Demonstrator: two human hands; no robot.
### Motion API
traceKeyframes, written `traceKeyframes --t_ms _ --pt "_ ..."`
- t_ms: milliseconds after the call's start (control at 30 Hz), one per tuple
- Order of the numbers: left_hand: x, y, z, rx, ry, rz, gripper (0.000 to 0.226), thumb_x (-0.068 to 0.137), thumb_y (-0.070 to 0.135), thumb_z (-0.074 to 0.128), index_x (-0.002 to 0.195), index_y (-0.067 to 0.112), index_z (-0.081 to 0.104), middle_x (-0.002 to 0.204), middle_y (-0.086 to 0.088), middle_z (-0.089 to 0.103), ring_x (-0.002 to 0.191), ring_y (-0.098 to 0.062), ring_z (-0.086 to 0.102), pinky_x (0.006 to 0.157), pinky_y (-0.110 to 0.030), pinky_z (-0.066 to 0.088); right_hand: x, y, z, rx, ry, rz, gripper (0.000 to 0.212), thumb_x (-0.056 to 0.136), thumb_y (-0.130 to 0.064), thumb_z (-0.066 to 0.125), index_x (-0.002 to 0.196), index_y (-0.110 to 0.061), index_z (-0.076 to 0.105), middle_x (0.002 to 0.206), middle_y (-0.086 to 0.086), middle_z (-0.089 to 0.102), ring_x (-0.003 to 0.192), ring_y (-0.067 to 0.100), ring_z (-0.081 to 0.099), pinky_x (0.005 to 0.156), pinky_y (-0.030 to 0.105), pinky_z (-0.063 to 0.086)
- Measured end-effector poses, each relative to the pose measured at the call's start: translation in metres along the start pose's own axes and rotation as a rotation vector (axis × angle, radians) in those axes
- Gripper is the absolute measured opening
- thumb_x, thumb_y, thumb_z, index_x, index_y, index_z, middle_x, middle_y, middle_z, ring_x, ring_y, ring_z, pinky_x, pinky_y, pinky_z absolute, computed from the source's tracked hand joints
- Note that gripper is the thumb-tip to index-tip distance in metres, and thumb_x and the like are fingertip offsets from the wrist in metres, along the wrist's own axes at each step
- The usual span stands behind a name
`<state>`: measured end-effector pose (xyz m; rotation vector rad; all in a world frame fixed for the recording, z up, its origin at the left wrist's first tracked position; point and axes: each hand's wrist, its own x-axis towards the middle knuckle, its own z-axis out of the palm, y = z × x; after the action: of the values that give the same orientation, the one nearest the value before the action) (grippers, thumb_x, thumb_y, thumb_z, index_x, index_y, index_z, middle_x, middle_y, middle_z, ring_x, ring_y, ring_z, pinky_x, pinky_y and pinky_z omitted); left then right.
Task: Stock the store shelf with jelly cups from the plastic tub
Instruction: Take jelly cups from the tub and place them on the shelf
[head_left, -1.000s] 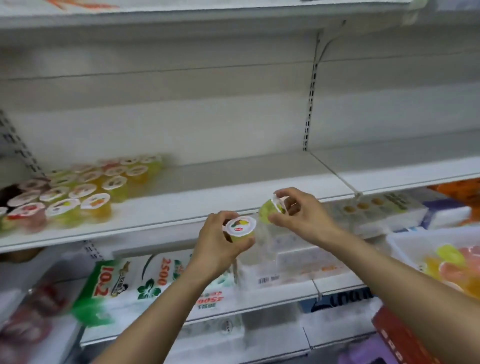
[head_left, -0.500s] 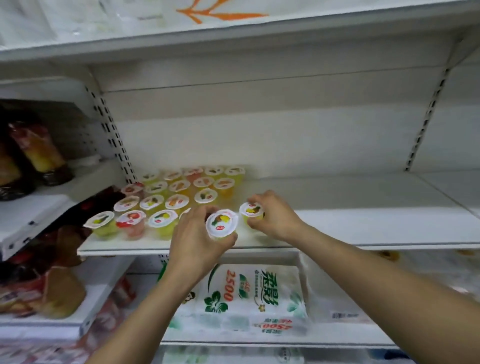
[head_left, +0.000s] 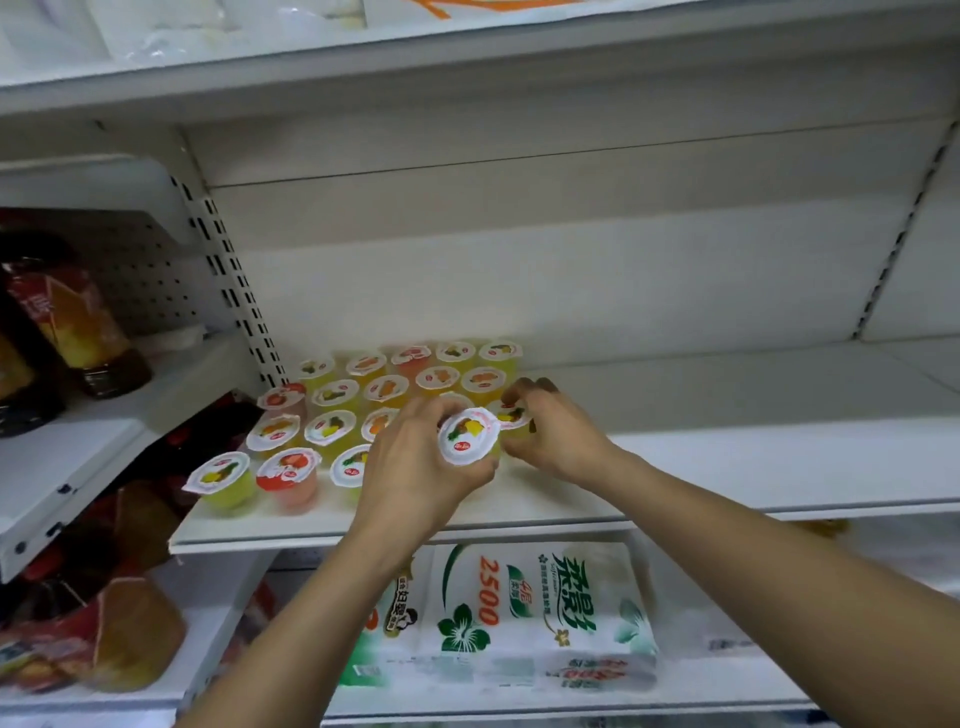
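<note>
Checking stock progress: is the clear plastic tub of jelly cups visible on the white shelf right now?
No: the white shelf holds only rows of jelly cups beside the two hands, and no tub shows.

Each hand (left (head_left: 415, 467), right (head_left: 553, 434)) holds a jelly cup (head_left: 467, 435) beside the rows on the shelf (head_left: 727, 457)

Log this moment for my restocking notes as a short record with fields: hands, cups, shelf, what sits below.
left hand: left hand grips a jelly cup, lid facing the camera, held above the shelf front
right hand: right hand holds a second cup at the right end of the rows
cups on shelf: rows of jelly cups at the left end, upright, lids yellow, orange and red
shelf: white shelf, bare to the right of the cups
below: tissue pack
</note>
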<state>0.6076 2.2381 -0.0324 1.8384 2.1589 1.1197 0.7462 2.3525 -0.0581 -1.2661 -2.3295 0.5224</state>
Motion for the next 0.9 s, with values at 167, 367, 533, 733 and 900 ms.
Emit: traceKeyframes --t_ms 167,367,533,733,900 --pt "0.007 0.001 0.014 0.436 -0.017 0.091 0.055 0.069 0.071 0.061 0.114 0.039 0.061 0.108 0.015 0.064 0.109 -0.013 0.045 0.087 -0.036 0.028 -0.024 0.009 -0.013 0.027 0.065 0.014 0.065 0.090 -0.044 0.058 0.145 -0.025 0.030 0.142 0.005 0.036 0.122 0.024 0.049 0.098 0.040 0.046" --pt "0.008 -0.001 0.025 0.564 -0.038 0.134 0.054 0.068 0.071 0.056 0.113 0.041 0.063 0.104 0.013 0.063 0.114 -0.013 0.042 0.087 -0.037 0.019 -0.046 0.027 -0.034 0.023 0.146 0.020 0.053 0.093 -0.040 0.054 0.140 -0.025 0.036 0.141 -0.001 0.039 0.124 0.017 0.047 0.097 0.039 0.045" --pt "0.009 0.002 0.030 0.602 -0.053 0.133 0.051 0.073 0.066 0.055 0.114 0.037 0.063 0.107 0.011 0.064 0.115 -0.015 0.042 0.086 -0.038 0.019 -0.064 0.036 -0.047 0.019 0.173 -0.013 0.053 0.092 -0.041 0.055 0.140 -0.025 0.039 0.140 -0.004 0.040 0.124 0.013 0.045 0.098 0.034 0.044" --pt "-0.001 0.025 0.032 0.604 -0.032 0.140 0.065 0.077 0.061 0.061 0.133 0.030 0.050 0.130 0.002 0.054 0.123 -0.025 0.039 0.092 -0.041 0.026 -0.096 0.047 -0.065 -0.025 0.185 0.016 0.051 0.093 -0.042 0.052 0.140 -0.030 0.036 0.141 -0.008 0.038 0.118 0.013 0.050 0.093 0.036 0.046" --pt "-0.033 0.081 0.062 0.306 0.071 0.319 0.061 0.079 0.047 0.069 0.132 0.021 0.053 0.126 -0.003 0.055 0.119 -0.027 0.045 0.096 -0.042 0.035 -0.145 0.077 -0.088 -0.142 0.263 0.028 0.050 0.095 -0.044 0.048 0.141 -0.028 0.038 0.142 -0.008 0.040 0.123 0.013 0.047 0.092 0.031 0.042"
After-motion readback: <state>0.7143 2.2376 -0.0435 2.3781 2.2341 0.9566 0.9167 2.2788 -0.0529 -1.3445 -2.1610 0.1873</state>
